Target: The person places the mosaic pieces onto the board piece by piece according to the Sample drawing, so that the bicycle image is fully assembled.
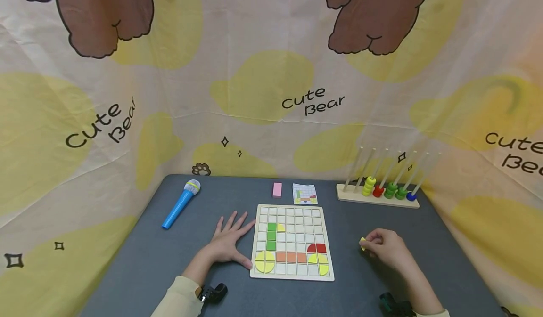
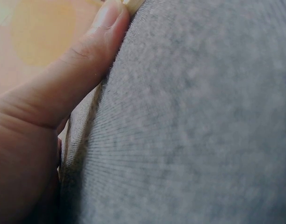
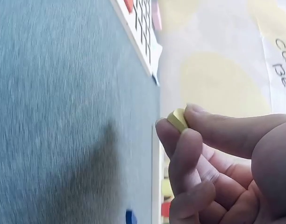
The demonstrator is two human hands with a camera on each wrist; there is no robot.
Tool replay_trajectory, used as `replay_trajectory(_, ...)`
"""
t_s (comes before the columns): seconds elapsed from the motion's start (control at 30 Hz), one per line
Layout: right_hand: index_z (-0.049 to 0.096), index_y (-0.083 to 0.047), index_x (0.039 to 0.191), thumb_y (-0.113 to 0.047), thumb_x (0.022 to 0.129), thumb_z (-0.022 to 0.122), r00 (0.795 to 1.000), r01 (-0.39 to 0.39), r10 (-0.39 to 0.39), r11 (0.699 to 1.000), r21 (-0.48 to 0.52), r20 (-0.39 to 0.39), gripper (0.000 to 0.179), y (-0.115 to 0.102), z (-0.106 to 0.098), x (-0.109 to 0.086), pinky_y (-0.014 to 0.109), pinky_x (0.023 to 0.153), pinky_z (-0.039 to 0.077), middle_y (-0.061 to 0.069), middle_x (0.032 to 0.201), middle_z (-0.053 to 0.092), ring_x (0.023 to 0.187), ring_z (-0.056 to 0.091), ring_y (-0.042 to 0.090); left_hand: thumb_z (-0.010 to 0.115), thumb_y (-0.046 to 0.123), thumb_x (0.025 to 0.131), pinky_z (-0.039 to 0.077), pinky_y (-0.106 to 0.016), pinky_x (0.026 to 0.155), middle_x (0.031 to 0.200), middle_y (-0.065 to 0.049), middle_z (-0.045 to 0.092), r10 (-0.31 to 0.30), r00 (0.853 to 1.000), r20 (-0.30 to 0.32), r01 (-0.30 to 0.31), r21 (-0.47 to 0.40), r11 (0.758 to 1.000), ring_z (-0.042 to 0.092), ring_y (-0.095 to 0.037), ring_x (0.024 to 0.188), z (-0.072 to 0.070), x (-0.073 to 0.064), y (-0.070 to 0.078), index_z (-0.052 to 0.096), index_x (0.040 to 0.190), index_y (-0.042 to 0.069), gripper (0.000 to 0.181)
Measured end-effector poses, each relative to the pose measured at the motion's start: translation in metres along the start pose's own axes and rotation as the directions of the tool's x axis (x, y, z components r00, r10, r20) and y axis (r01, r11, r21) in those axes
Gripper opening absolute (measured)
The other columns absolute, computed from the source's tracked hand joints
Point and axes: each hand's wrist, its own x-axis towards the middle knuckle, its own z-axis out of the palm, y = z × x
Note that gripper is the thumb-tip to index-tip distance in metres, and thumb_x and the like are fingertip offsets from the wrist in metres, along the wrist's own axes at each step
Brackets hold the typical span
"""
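A square grid board lies on the grey table, holding green tiles, orange tiles, red tiles and yellow curved tiles among white squares. My left hand rests on the table at the board's left side, fingers spread and straight. Its thumb reaches the board's edge near the lower left corner. To the right of the board, my right hand pinches a small yellow tile between thumb and fingertips, held above the tabletop.
Behind the board lie a pink block and a pattern card. A blue toy microphone is at the back left. At the back right stands a wooden peg rack with coloured beads. Printed cloth hangs behind the table.
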Motion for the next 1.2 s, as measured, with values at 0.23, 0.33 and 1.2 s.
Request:
replay_trajectory(0.23,0.070,-0.005,0.088,-0.023,0.087,0.081,1.000,0.001,-0.001,0.999,0.036,0.015,0.021,-0.019,0.018,-0.003,0.029,0.057,0.043,0.000,0.068,0.068,0.063,0.061,0.016,0.079,0.084,0.051,-0.010,-0.068,0.118,0.171,-0.002,0.012,-0.003,1.000,-0.002,0.003,-0.002,1.000,-0.005,-0.037,0.157,0.000,-0.001,0.001,0.026,0.161,0.033,0.132)
replay_trajectory(0.33,0.072,-0.008,0.087,-0.023,0.085,0.083,0.999,0.029,-0.030,0.999,0.041,0.017,0.019,-0.028,0.026,-0.005,0.030,0.056,0.043,0.000,0.071,0.064,0.066,0.057,0.017,0.079,0.084,0.051,-0.010,-0.068,0.118,0.171,-0.002,0.012,-0.007,1.000,-0.002,0.007,0.002,1.000,-0.005,-0.037,0.157,0.001,-0.002,0.001,0.026,0.161,0.034,0.132)
replay_trajectory(1.2,0.077,-0.016,0.078,-0.022,0.083,0.083,0.960,0.207,-0.223,0.972,0.110,0.168,0.010,-0.066,0.091,-0.023,0.023,0.052,0.044,-0.005,0.069,0.066,0.065,0.055,0.012,0.080,0.083,0.051,-0.012,-0.067,0.119,0.171,-0.001,0.011,-0.007,1.000,-0.013,0.007,0.005,1.000,-0.006,-0.035,0.157,0.001,-0.002,0.002,0.025,0.161,0.035,0.132)
